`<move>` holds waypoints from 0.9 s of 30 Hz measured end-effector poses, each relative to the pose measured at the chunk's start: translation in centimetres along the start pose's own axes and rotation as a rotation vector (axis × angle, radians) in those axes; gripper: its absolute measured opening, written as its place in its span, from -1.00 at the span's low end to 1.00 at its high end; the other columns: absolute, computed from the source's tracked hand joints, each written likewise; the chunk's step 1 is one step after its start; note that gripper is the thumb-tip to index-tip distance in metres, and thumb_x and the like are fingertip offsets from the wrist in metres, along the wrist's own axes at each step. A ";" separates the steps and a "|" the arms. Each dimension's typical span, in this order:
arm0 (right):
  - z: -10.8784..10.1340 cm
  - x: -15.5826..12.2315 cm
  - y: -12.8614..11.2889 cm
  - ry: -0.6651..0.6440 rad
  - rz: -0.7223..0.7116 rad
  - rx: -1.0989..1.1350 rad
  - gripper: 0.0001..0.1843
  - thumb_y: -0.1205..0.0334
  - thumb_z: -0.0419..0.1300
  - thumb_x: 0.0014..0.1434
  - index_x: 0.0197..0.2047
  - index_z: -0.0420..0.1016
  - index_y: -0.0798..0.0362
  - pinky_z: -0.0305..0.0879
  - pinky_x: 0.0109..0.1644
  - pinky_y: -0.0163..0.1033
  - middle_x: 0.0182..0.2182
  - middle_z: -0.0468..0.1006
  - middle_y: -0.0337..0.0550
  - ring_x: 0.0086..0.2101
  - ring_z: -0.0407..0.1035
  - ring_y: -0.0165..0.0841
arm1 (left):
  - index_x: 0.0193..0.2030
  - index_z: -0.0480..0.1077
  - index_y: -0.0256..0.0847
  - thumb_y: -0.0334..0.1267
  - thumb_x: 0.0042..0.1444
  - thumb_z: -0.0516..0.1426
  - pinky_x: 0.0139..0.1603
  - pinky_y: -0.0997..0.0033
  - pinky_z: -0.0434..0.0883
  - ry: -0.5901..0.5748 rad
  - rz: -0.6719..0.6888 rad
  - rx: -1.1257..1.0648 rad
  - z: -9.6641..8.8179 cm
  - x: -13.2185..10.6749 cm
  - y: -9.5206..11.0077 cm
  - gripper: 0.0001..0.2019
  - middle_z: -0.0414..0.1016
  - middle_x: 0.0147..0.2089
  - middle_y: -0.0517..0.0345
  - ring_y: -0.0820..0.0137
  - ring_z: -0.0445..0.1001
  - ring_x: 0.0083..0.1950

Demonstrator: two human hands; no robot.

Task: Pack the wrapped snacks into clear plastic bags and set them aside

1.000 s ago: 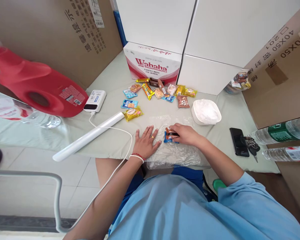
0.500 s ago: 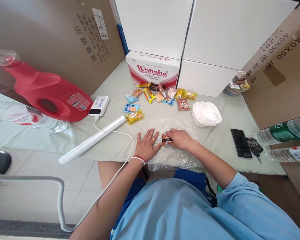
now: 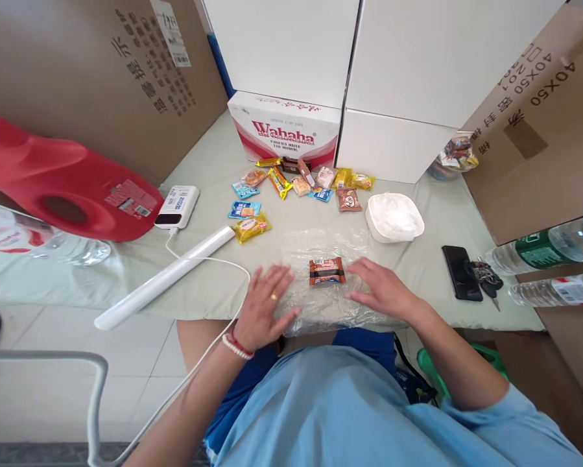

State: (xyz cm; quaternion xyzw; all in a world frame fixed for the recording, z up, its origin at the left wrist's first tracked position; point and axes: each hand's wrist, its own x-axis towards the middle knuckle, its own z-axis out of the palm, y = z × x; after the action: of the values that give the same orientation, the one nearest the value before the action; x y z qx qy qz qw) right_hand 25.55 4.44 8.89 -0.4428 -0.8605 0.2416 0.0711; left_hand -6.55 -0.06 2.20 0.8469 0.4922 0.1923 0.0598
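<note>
Brown snack packet [image 3: 327, 271] lies flat on a clear plastic bag [image 3: 320, 311] at the near edge of the worktop [image 3: 417, 272]. Its label print is too small to read.

Left hand [image 3: 264, 310] is spread flat with fingers apart and grips nothing. Its fingertips rest at the bag's left edge. Right hand [image 3: 381, 288] is likewise spread, palm down on the bag just beside the packet, and holds nothing.

Behind, a loose row of small snack packets [image 3: 301, 181] lies in front of a red-and-white carton [image 3: 284, 130] marked "Wahaha", with "PURIFIED WATER FOR DRINKING" beneath.

A white bowl [image 3: 394, 217] stands right of the row. A black phone [image 3: 461, 272] lies further right.

The brown cardboard box [image 3: 539, 123] at right bears "40X50" and Chinese characters.

At left, a white power bank [image 3: 177, 206] sits near a red jug [image 3: 62, 178] lying on its side. The jug's label is illegible.
</note>
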 end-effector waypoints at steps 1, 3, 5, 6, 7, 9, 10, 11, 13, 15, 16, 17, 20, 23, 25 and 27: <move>0.6 -1.7 0.5 -0.020 -0.042 0.020 -0.42 -0.05 0.28 0.31 0.31 0.35 -0.06 0.39 0.16 -0.02 0.15 0.46 0.03 0.12 0.38 -0.11 | 0.51 0.10 -0.09 0.08 0.31 0.10 0.58 -0.17 -0.05 -0.033 0.131 -0.054 0.0 -1.1 0.1 -0.30 0.16 0.54 -0.12 0.08 -0.01 0.61; 2.5 -4.7 1.5 -0.046 -0.096 0.015 -0.34 0.02 0.40 0.20 0.30 0.37 -0.03 0.37 0.20 0.07 0.18 0.45 0.07 0.13 0.33 -0.06 | 0.42 0.23 -0.05 -0.03 0.27 0.18 0.54 -0.21 0.05 -0.095 0.301 -0.100 0.7 -3.0 0.2 -0.39 0.16 0.54 -0.12 0.04 0.02 0.59; 4.8 -6.7 2.4 -0.017 -0.089 -0.029 -0.36 0.20 0.40 0.18 0.30 0.39 -0.01 0.33 0.24 0.15 0.25 0.41 0.10 0.18 0.29 -0.02 | 0.27 0.37 -0.07 -0.27 0.29 0.16 0.51 -0.20 0.15 -0.115 0.327 -0.116 1.7 -4.2 0.0 -0.59 0.23 0.51 -0.12 0.05 0.09 0.57; 5.9 -7.3 2.8 0.010 -0.077 -0.045 -0.44 0.28 0.35 0.21 0.27 0.42 -0.01 0.32 0.25 0.17 0.26 0.40 0.10 0.19 0.28 -0.02 | 0.19 0.42 -0.10 -0.37 0.29 0.11 0.50 -0.16 0.19 -0.110 0.298 -0.138 2.2 -4.4 -0.2 -0.65 0.30 0.46 -0.12 0.10 0.16 0.54; 6.6 -7.6 3.1 0.038 -0.070 -0.047 -0.54 0.33 0.28 0.25 0.21 0.48 -0.01 0.32 0.24 0.17 0.25 0.43 0.09 0.19 0.29 -0.04 | 0.11 0.46 -0.12 -0.42 0.30 0.07 0.48 -0.11 0.22 -0.096 0.254 -0.179 2.4 -4.4 -0.4 -0.70 0.40 0.40 -0.11 0.15 0.26 0.49; 7.1 -7.3 3.6 0.078 -0.084 0.006 -0.73 0.35 0.17 0.35 0.06 0.57 -0.01 0.36 0.17 0.10 0.14 0.52 0.05 0.10 0.37 -0.12 | -0.01 0.47 -0.13 -0.40 0.34 0.04 0.44 0.00 0.31 -0.071 0.136 -0.306 2.3 -3.8 -0.8 -0.78 0.56 0.23 -0.06 0.23 0.46 0.34; 6.8 -6.9 3.7 0.085 -0.103 0.054 -0.77 0.32 0.12 0.39 -0.01 0.59 -0.01 0.39 0.13 0.05 0.06 0.58 0.04 0.03 0.41 -0.16 | -0.05 0.47 -0.12 -0.34 0.36 0.04 0.38 0.05 0.38 -0.068 0.067 -0.380 2.0 -3.2 -1.0 -0.82 0.61 0.16 -0.03 0.26 0.53 0.26; 6.2 -6.3 3.9 0.088 -0.123 0.104 -0.77 0.27 0.10 0.42 -0.06 0.60 -0.01 0.41 0.08 0.00 -0.03 0.61 0.02 -0.04 0.44 -0.20 | -0.07 0.47 -0.11 -0.29 0.37 0.05 0.30 0.12 0.45 -0.066 -0.003 -0.450 1.5 -2.5 -1.1 -0.84 0.63 0.11 0.00 0.28 0.58 0.18; 4.2 -4.9 4.1 0.099 -0.137 0.177 -0.74 0.21 0.06 0.46 -0.09 0.59 0.00 0.41 0.01 -0.08 -0.18 0.64 -0.03 -0.14 0.45 -0.24 | -0.11 0.46 -0.11 -0.19 0.38 0.06 0.13 0.22 0.52 -0.049 -0.136 -0.557 0.5 -0.8 -1.4 -0.84 0.65 0.05 0.03 0.29 0.62 0.07; 2.1 -3.1 4.5 0.118 -0.112 0.195 -0.73 0.16 0.05 0.46 -0.11 0.58 0.01 0.40 -0.04 -0.13 -0.24 0.63 -0.04 -0.18 0.46 -0.25 | -0.17 0.47 -0.12 -0.11 0.34 0.09 0.09 0.24 0.52 0.001 -0.245 -0.605 -0.1 1.2 -1.8 -0.81 0.65 0.02 0.04 0.28 0.62 0.02; 1.1 -2.2 4.8 0.128 -0.090 0.192 -0.73 0.14 0.06 0.46 -0.11 0.58 0.01 0.39 -0.05 -0.15 -0.24 0.63 -0.05 -0.18 0.46 -0.25 | -0.20 0.47 -0.12 -0.08 0.31 0.11 0.12 0.22 0.50 0.036 -0.292 -0.606 -0.1 2.2 -2.0 -0.80 0.65 0.00 0.04 0.27 0.61 0.01; 0.3 -1.2 5.1 0.132 -0.063 0.185 -0.73 0.14 0.07 0.45 -0.12 0.58 0.02 0.38 -0.06 -0.17 -0.24 0.63 -0.05 -0.19 0.47 -0.26 | -0.23 0.47 -0.12 -0.06 0.28 0.13 0.16 0.19 0.47 0.066 -0.336 -0.594 0.1 3.2 -2.3 -0.79 0.64 -0.03 0.04 0.26 0.59 0.01; -1.0 1.7 6.0 0.100 0.060 0.122 -0.75 0.18 0.08 0.42 -0.13 0.59 0.04 0.34 -0.09 -0.23 -0.22 0.64 -0.08 -0.19 0.50 -0.28 | -0.30 0.47 -0.13 -0.08 0.19 0.15 0.21 0.08 0.42 0.105 -0.511 -0.477 1.5 6.0 -3.3 -0.81 0.61 -0.15 0.03 0.17 0.53 0.00; -1.2 4.2 6.5 -0.002 0.228 -0.094 -0.75 0.29 0.09 0.38 -0.05 0.60 0.08 0.30 -0.06 -0.22 -0.14 0.65 -0.03 -0.11 0.50 -0.22 | -0.20 0.49 -0.19 -0.12 0.08 0.21 0.18 -0.01 0.42 0.151 -0.691 -0.332 3.0 7.7 -3.8 -0.79 0.54 -0.10 -0.08 0.09 0.49 0.01; -1.3 5.5 6.1 -0.043 0.294 -0.266 -0.71 0.33 0.10 0.36 0.05 0.58 0.11 0.28 -0.01 -0.17 -0.06 0.63 0.05 -0.04 0.47 -0.15 | -0.08 0.48 -0.26 -0.15 0.08 0.23 0.17 -0.02 0.41 0.270 -0.721 -0.262 3.3 7.9 -3.5 -0.70 0.47 -0.01 -0.16 0.06 0.46 0.05; -1.6 6.7 5.4 -0.016 0.306 -0.370 -0.67 0.30 0.07 0.39 0.13 0.54 0.13 0.27 0.03 -0.13 -0.02 0.59 0.11 0.02 0.41 -0.09 | -0.03 0.47 -0.30 -0.19 0.15 0.18 0.19 -0.02 0.38 0.438 -0.672 -0.172 2.9 7.5 -2.5 -0.70 0.42 0.02 -0.19 0.06 0.42 0.10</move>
State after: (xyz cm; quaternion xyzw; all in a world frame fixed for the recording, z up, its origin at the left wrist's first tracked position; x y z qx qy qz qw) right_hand 25.98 13.01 7.09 -0.5715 -0.8136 0.0914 -0.0553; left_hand -4.13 7.83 0.83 0.5698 0.7248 0.3780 0.0837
